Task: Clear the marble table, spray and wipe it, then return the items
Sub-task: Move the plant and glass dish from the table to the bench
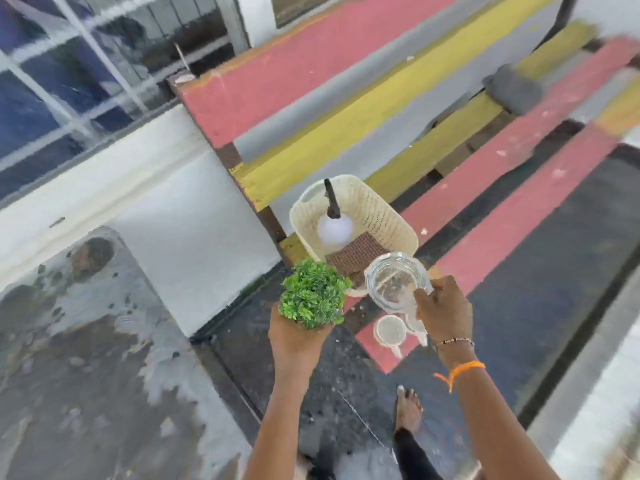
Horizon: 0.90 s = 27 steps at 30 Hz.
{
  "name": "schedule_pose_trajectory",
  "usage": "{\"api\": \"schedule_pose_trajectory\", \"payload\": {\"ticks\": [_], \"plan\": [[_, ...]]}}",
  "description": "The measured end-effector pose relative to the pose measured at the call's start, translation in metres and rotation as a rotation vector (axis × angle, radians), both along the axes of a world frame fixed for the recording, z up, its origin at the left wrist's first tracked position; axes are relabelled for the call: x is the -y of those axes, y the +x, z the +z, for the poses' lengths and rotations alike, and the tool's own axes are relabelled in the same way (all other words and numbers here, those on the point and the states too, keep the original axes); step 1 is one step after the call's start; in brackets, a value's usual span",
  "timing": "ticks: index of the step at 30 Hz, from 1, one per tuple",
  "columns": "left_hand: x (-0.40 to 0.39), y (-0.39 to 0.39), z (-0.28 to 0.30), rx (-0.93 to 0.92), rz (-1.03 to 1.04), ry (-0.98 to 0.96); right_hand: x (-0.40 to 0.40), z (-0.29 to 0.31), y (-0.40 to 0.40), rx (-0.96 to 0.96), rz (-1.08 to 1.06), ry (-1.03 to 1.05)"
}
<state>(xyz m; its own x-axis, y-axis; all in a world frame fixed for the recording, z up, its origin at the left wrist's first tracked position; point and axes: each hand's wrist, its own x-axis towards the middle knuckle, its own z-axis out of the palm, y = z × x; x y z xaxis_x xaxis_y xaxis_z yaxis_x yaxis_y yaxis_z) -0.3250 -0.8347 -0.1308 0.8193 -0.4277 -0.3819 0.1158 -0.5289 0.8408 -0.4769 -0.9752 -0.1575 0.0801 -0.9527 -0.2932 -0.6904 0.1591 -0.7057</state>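
My left hand (pixel 298 336) holds a small green leafy plant (pixel 313 292) from below, fingers curled round its hidden pot. My right hand (pixel 445 311) grips the handle of a clear glass jug (pixel 393 282), held above the bench. A clear glass mug (pixel 389 330) stands on a red slat just below the jug. Behind them a cream plastic basket (pixel 377 213) sits on the bench, holding a white spray bottle (pixel 334 228) with a black nozzle and a brown woven mat (pixel 356 252). The marble table is not in view.
A slatted bench (pixel 502 161) painted red, yellow and grey runs up to the right; a grey cloth (pixel 516 88) lies on it at far right. A white low wall (pixel 194 220) stands on the left. My bare foot (pixel 408 408) is on the dark floor.
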Motion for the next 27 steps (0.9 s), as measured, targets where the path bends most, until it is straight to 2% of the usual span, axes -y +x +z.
{"api": "schedule_pose_trajectory", "payload": {"ticks": [7, 12, 17, 24, 26, 27], "plan": [[0.110, -0.105, -0.049, -0.115, -0.174, 0.154, 0.089, -0.050, -0.102, -0.009, -0.183, 0.064], [0.170, -0.147, -0.081, -0.187, -0.231, 0.157, 0.135, -0.086, -0.135, 0.013, -0.231, 0.064], [0.217, -0.158, -0.115, -0.228, -0.233, 0.216, 0.172, -0.127, -0.142, 0.023, -0.238, 0.105], [0.255, -0.159, -0.160, -0.416, -0.111, 0.296, 0.193, -0.181, -0.144, 0.004, -0.213, 0.182], [0.262, -0.160, -0.158, -0.290, -0.219, 0.355, 0.197, -0.189, -0.144, 0.007, -0.207, 0.189], [0.265, -0.160, -0.156, -0.305, -0.124, 0.323, 0.198, -0.193, -0.144, 0.010, -0.205, 0.194]]}}
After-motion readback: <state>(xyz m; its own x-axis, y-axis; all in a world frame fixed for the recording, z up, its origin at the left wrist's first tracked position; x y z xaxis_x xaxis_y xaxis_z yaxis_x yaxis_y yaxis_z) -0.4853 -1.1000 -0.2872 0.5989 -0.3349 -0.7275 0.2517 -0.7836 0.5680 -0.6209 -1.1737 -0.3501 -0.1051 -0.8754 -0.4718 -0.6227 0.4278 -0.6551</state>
